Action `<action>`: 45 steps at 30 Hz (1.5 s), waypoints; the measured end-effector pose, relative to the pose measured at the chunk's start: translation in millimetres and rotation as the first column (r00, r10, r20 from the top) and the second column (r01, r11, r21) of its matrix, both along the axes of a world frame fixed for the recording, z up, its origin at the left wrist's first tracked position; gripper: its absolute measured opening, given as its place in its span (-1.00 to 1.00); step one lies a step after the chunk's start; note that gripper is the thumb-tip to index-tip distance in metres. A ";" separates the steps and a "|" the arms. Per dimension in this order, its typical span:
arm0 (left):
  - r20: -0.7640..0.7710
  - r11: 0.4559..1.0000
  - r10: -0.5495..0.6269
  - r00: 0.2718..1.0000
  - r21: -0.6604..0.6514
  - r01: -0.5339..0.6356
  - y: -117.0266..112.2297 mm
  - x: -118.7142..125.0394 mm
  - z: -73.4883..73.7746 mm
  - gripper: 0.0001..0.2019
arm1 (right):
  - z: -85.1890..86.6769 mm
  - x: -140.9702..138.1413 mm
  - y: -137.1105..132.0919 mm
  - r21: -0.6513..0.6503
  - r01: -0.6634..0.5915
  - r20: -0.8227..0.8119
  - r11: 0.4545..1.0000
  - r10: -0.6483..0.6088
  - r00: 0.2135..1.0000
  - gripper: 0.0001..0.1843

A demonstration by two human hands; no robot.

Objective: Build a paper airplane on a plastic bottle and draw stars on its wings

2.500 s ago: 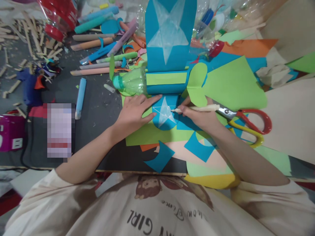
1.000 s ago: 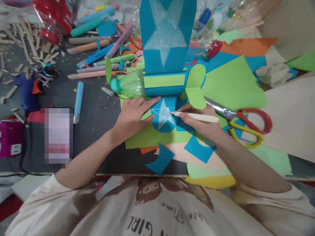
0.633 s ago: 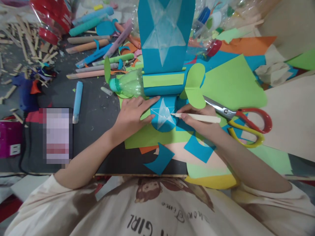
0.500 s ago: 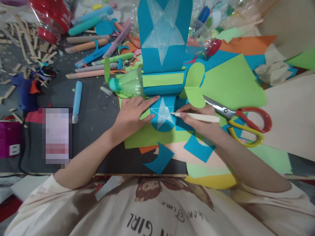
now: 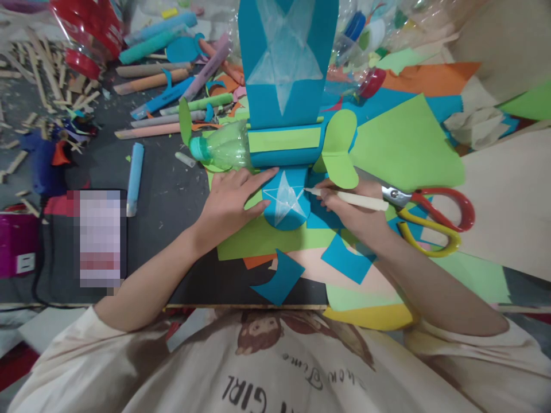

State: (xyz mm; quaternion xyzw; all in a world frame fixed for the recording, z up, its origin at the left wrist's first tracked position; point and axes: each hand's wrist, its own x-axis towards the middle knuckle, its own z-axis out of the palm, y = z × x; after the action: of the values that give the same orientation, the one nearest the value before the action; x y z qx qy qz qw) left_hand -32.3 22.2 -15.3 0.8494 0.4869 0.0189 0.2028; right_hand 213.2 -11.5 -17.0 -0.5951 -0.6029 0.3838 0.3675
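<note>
My right hand point(image 5: 350, 209) grips a white marker pen point(image 5: 359, 199), its tip at the right point of a white star point(image 5: 286, 198). The star is drawn on the rounded blue paper wing point(image 5: 275, 221) and is partly coloured in. With fingers spread, my left hand point(image 5: 235, 198) lies flat, thumb and forefinger at the wing's left edge. That wing belongs to a plastic bottle point(image 5: 228, 143) wrapped in blue paper with a light green strip point(image 5: 284, 139). A second blue wing point(image 5: 262, 103) carries a larger white star. Green paper tail pieces point(image 5: 340, 146) stand at the bottle's right end.
Scissors point(image 5: 430, 212) with red and yellow handles lie just right of my right hand. Several markers point(image 5: 163, 94) and wooden bits are at the upper left. A phone point(image 5: 101, 238) and a blue glue gun point(image 5: 43, 160) lie left; paper sheets point(image 5: 404, 143) cover the right side.
The marker pen in my right hand has moved right and slightly up, from the star's middle to its right point. My left hand has stayed in place.
</note>
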 end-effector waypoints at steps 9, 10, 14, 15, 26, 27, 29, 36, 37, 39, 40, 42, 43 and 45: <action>-0.005 1.000 -0.001 1.000 -0.002 0.001 0.1 -0.2 0.1 -0.49 | -0.9 -1.8 -0.3 -0.033 0.001 -0.147 0.999 -0.006 0.989 -0.99; -0.006 1.000 -0.002 1.000 0.002 0.002 -0.2 -0.4 0.0 -0.49 | 1.1 -3.2 -0.4 -0.039 -0.037 -0.146 0.999 0.031 0.989 -0.98; -0.001 1.000 -0.012 1.000 0.012 0.012 -0.6 -1.0 -0.5 -0.49 | 6.5 -7.1 -0.5 -0.083 -0.111 -0.144 0.990 0.098 0.985 -0.94; -0.001 1.000 -0.014 1.000 0.010 0.014 -0.5 -1.0 -0.7 -0.49 | 6.9 -7.5 -0.4 -0.085 -0.113 -0.144 0.990 0.100 0.985 -0.93; -0.006 1.000 -0.007 1.000 0.010 0.007 0.1 -1.4 -3.2 -0.49 | -0.5 -3.3 -0.2 -0.008 -0.087 -0.168 0.996 0.084 0.982 -0.93; -0.006 1.000 -0.007 1.000 0.008 0.007 0.2 -1.3 -3.1 -0.49 | -1.3 -2.6 -0.5 -0.003 -0.078 -0.165 0.997 0.076 0.983 -0.94; -0.005 1.000 -0.004 1.000 0.006 0.005 0.5 -1.1 -2.9 -0.49 | -1.5 -1.6 -0.9 0.005 -0.060 -0.153 0.998 0.061 0.986 -0.95; -0.012 1.000 0.008 1.000 -0.016 -0.008 1.1 0.4 -0.3 -0.49 | 3.2 2.3 1.5 0.070 -0.057 -0.050 0.996 0.060 0.997 -0.87; -0.012 1.000 0.008 1.000 -0.019 -0.008 1.2 0.4 -0.1 -0.49 | 2.5 2.9 1.8 0.070 -0.042 -0.054 0.997 0.046 0.998 -0.89; -0.012 1.000 0.004 1.000 -0.024 -0.004 1.2 0.5 -0.1 -0.48 | 0.6 3.4 2.2 0.043 -0.017 -0.087 0.999 0.021 0.996 -0.92; -0.013 1.000 0.004 1.000 -0.026 -0.004 1.3 0.6 -0.2 -0.48 | -0.2 3.3 2.4 0.022 -0.016 -0.106 1.000 0.018 0.994 -0.93; -0.020 0.999 0.008 1.000 -0.033 -0.009 1.6 0.8 -0.1 -0.48 | -0.7 2.0 2.6 -0.008 -0.046 -0.135 0.999 0.045 0.990 -0.93; -0.024 0.999 0.010 1.000 -0.038 -0.011 1.7 1.0 0.0 -0.48 | -0.4 1.0 2.8 -0.019 -0.069 -0.139 0.997 0.066 0.988 -0.92; -0.028 0.999 0.012 1.000 -0.044 -0.013 1.9 1.3 0.3 -0.48 | 0.9 -1.2 2.8 -0.038 -0.104 -0.138 0.994 0.098 0.986 -0.90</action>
State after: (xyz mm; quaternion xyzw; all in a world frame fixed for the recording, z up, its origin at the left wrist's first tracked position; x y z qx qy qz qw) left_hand -31.0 24.0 -15.0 0.8417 0.4954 -0.0025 0.2147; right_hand 212.0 -8.7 -16.1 -0.5443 -0.5970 0.4551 0.3745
